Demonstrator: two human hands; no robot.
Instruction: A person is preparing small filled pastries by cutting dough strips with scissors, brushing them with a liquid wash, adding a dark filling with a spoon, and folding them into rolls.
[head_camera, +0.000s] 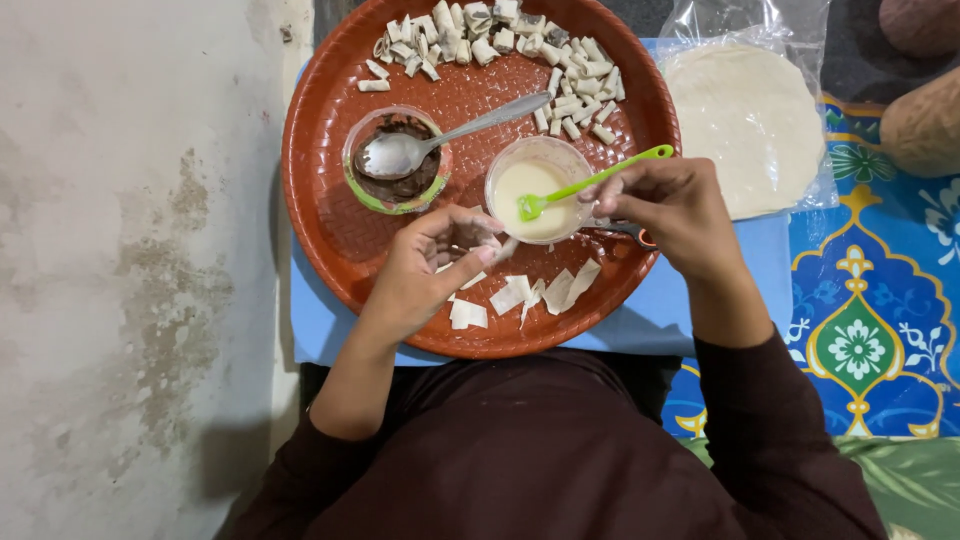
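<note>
Nearest, on the round red tray's (330, 240) near edge, loose cut pastry squares (520, 295), just right of the left hand (425, 270). Left hand curled, fingertips pinching 1 small pastry piece (487, 245) beside the paste bowl (538, 190). Right hand (670, 205) closed around the green brush (590, 182), long axis slanting far-right to near-left, head over the white paste. Farther: chocolate cup (395, 160) with spoon (450, 135), then finished rolls (500, 40).

Lying far right beside the tray: clear crinkled plastic bag (800, 150) holding round, flat, pale dough sheets.
</note>
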